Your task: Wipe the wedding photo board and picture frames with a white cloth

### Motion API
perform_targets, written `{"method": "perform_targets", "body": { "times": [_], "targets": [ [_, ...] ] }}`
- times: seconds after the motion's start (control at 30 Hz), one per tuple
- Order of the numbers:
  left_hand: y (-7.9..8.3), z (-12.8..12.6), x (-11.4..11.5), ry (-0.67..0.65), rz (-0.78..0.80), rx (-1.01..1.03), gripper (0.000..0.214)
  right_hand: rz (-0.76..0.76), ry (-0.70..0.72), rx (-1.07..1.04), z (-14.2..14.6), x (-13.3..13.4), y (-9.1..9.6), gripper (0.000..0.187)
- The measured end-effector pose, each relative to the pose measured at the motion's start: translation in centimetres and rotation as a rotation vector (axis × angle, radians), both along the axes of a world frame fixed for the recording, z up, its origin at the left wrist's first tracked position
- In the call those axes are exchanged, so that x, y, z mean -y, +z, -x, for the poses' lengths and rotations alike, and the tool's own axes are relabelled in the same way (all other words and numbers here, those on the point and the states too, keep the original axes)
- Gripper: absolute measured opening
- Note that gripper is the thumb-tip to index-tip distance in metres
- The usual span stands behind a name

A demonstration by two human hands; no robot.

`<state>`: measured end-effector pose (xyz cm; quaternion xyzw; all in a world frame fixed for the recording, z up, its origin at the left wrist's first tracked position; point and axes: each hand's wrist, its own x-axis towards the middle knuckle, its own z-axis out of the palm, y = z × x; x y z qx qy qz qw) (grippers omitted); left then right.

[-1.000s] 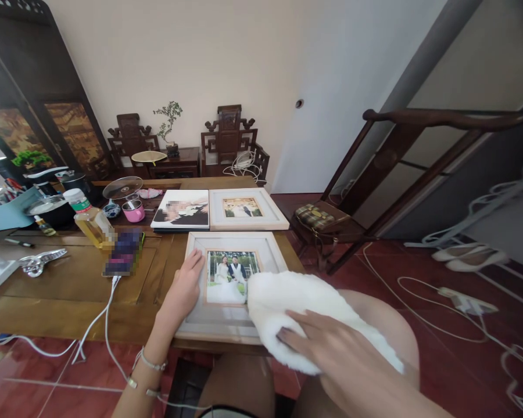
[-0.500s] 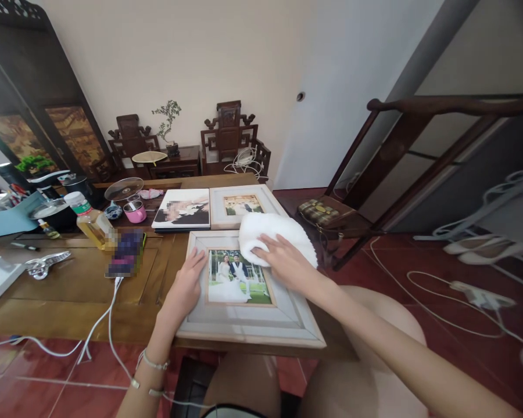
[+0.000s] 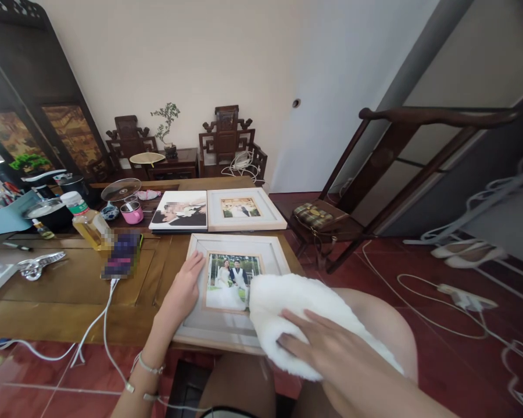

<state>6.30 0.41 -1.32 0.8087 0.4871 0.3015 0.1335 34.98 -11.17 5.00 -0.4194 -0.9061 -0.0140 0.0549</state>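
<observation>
A white picture frame with a photo of two people lies near the table's front edge. My left hand rests on its left side, fingers stretched out along the border. With my right hand I hold a fluffy white cloth over the frame's lower right corner, covering that corner and part of the photo. The cloth also hangs past the table edge above my leg. Behind lie a second framed photo and a white photo album, side by side.
On the table's left are a phone with a white cable, a bottle of yellow liquid, a pink mug and a silver clamp-like tool. A dark wooden chair with a plaid bag stands at right; cables cross the red floor.
My right hand has drawn the cloth from the frame's upper right toward me, down to its lower right corner. The second framed photo behind is now uncovered. My left hand stays on the left border.
</observation>
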Motion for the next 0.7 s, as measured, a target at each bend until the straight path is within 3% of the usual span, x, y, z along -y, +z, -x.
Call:
{"method": "perform_targets", "body": {
  "times": [0.17, 0.33, 0.43, 0.53, 0.7],
  "targets": [
    [0.3, 0.0, -0.1, -0.002, 0.038, -0.076, 0.065, 0.020, -0.131, 0.059, -0.4, -5.0, 1.1, 0.069],
    [0.3, 0.0, -0.2, 0.018, 0.052, -0.099, 0.065, -0.092, -0.185, 0.034, 0.2, -12.2, -0.4, 0.066],
    [0.2, -0.1, -0.2, 0.047, 0.033, -0.082, 0.064, -0.113, -0.159, 0.000, 0.5, -14.4, -1.2, 0.064],
    [0.1, -0.3, -0.2, 0.069, 0.016, -0.064, 0.065, -0.073, -0.120, -0.035, 0.7, -13.8, -1.1, 0.065],
    [0.3, -0.6, -0.1, 0.085, 0.048, -0.078, 0.063, 0.021, -0.059, 0.003, 0.3, -7.7, 0.3, 0.063]
  ]
}}
